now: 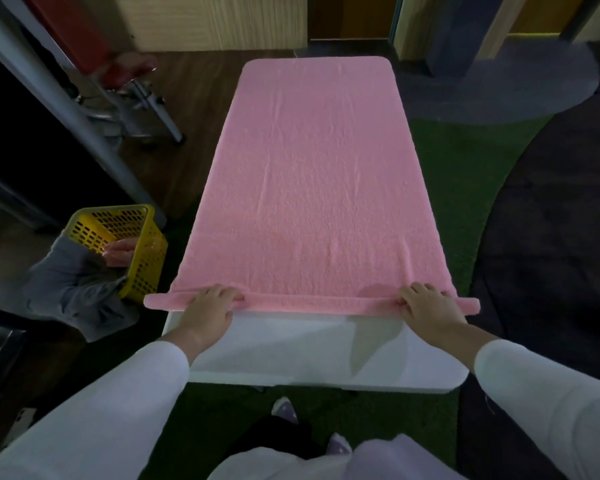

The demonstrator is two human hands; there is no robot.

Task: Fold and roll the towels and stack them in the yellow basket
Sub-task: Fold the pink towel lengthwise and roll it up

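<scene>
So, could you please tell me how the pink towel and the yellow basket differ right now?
The pink towel lies flat on the white table; the yellow basket sits tilted beside the table. The towel is plain cloth, the basket slotted. The left hand and right hand grip the towel's rolled near edge; another person's hand touches the basket. Both are being handled.

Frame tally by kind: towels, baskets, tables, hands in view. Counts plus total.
pink towel: 1
yellow basket: 1
white table: 1
hands: 3 (left hand and right hand on the towel's rolled near edge, another person's hand at the basket)
Total: 6
</scene>
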